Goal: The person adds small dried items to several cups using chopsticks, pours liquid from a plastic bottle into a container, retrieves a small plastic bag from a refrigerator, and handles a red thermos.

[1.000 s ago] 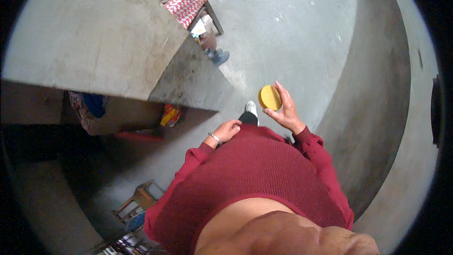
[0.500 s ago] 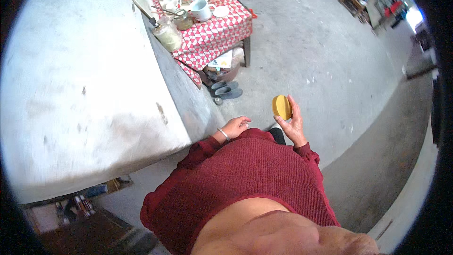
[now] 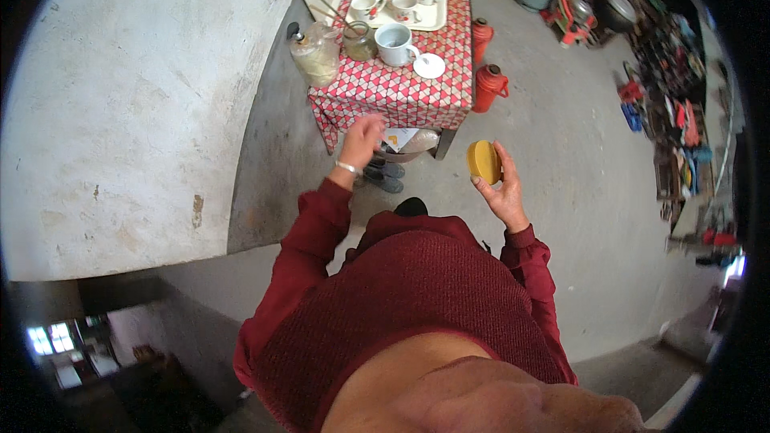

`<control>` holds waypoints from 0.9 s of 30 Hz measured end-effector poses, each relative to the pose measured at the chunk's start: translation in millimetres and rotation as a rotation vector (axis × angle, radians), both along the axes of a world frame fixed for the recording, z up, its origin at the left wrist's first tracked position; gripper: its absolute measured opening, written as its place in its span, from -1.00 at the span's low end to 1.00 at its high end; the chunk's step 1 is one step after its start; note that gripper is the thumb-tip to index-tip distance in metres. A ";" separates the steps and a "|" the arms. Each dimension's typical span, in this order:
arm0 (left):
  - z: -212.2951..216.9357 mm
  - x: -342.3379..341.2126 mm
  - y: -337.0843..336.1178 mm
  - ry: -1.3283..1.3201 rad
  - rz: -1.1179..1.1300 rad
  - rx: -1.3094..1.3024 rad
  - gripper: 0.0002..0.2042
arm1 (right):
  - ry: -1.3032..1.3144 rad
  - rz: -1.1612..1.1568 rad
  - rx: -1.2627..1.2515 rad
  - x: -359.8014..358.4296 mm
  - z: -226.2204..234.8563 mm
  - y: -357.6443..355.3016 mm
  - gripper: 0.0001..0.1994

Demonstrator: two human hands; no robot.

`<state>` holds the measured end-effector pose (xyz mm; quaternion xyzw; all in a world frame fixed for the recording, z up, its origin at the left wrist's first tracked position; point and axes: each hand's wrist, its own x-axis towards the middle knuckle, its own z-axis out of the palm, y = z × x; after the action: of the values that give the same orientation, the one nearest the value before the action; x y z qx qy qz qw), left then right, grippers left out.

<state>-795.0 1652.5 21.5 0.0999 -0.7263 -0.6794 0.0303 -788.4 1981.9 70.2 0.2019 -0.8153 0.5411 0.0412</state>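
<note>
My right hand [image 3: 507,196] is closed around the edge of a round, flat yellow tin [image 3: 484,163], thumb on one side and fingers on the other. The tin is held up over the floor, tilted on its side. My left hand [image 3: 362,140], with a bracelet at the wrist, is raised in front of the table's near edge. Its fingers look loosely apart, slightly blurred, with nothing visible in them. Closest beyond it is the red-and-white patterned tablecloth [image 3: 449,80], which bears a pale blue mug [image 3: 395,44], a white lid [image 3: 429,66] and a glass jar [image 3: 359,42].
A tray [image 3: 439,12] of several cups stands farther back on the table. A pump bottle [image 3: 314,56] is at its left corner. Two red flasks [image 3: 489,88] stand on the floor beside it. Dark shoes [image 3: 383,176] lie below. A whitish wall [image 3: 144,112] rises on the left.
The table has come nearer and more to the centre of view. My left hand has risen from beside my body toward the table. My right hand still holds the yellow tin.
</note>
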 end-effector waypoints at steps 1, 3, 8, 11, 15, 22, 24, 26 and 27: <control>16.7 -24.6 -5.5 0.096 0.090 -0.119 -0.71 | -0.027 0.031 -0.031 -18.3 -3.2 -0.5 -0.26; 23.0 -79.9 -26.4 0.130 0.228 -0.255 -0.69 | -0.067 0.098 -0.049 -60.5 -13.1 -0.5 -0.26; 38.0 -192.1 -73.4 0.244 0.431 -0.558 -0.63 | -0.074 0.156 -0.024 -128.7 -22.9 -8.5 -0.25; 26.3 -257.8 -109.1 0.031 0.562 -0.578 -0.52 | -0.173 0.156 -0.037 -180.8 -16.7 -16.6 -0.25; -7.7 -314.2 -146.8 0.066 0.688 -0.538 -0.41 | -0.143 0.220 -0.055 -232.8 -9.9 -32.5 -0.27; -18.1 -337.7 -166.2 0.164 0.818 -0.471 -0.70 | -0.110 0.380 -0.019 -306.8 -1.9 -67.8 -0.29; -16.7 -338.5 -175.1 0.137 0.803 -0.492 -0.77 | -0.099 0.459 -0.047 -331.3 -0.7 -84.0 -0.29; 12.0 -327.5 -149.3 0.102 0.736 -0.431 -0.83 | -0.110 0.526 -0.100 -351.4 0.5 -97.3 -0.30; 35.8 -319.3 -137.8 0.090 0.709 -0.407 -0.84 | -0.111 0.567 -0.134 -359.4 5.5 -105.4 -0.30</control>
<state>-1114.3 1514.8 57.3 0.3063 -0.7643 -0.4731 0.3133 -1147.8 1876.5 75.7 0.3883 -0.6900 0.5939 -0.1431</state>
